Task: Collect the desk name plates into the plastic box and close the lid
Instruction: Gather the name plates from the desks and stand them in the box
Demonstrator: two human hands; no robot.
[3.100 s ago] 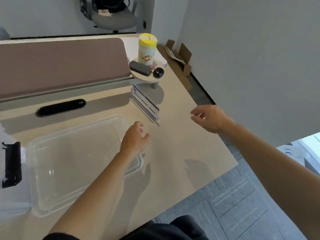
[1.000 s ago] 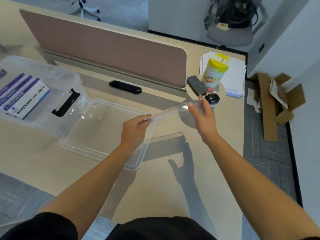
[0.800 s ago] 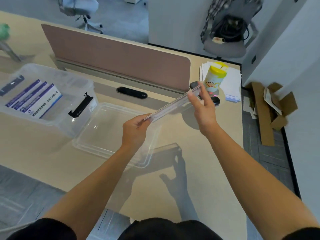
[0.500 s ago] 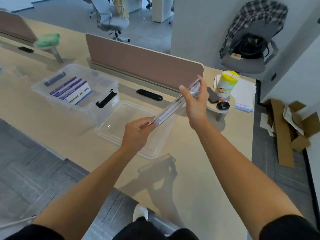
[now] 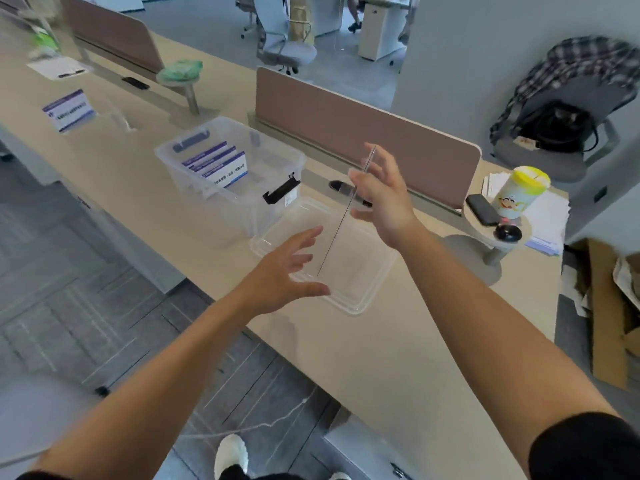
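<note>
A clear acrylic name plate [image 5: 369,157] is seen edge-on as a thin line, tilted steeply above the desk. My right hand [image 5: 381,199] holds its upper part between thumb and fingers. My left hand [image 5: 280,275] is spread open just beside the plate's lower end, and I cannot tell whether it touches. The clear plastic box [image 5: 277,157] stands open on the desk to the left, with several blue-and-white name plates [image 5: 221,166] inside. Its lid [image 5: 367,296] lies flat under my hands. Another name plate [image 5: 67,110] stands on the far left desk.
A brown partition [image 5: 363,133] runs behind the box. A round side shelf [image 5: 485,233] carries a yellow-lidded canister [image 5: 521,192], a black phone [image 5: 481,209] and a black mouse [image 5: 508,233]. Papers [image 5: 550,216] lie behind it. Cardboard [image 5: 606,323] sits on the floor at the right.
The name plate has swung from nearly level to steeply tilted. My left hand has let go of its lower end and opened. The view has shifted left toward the box.
</note>
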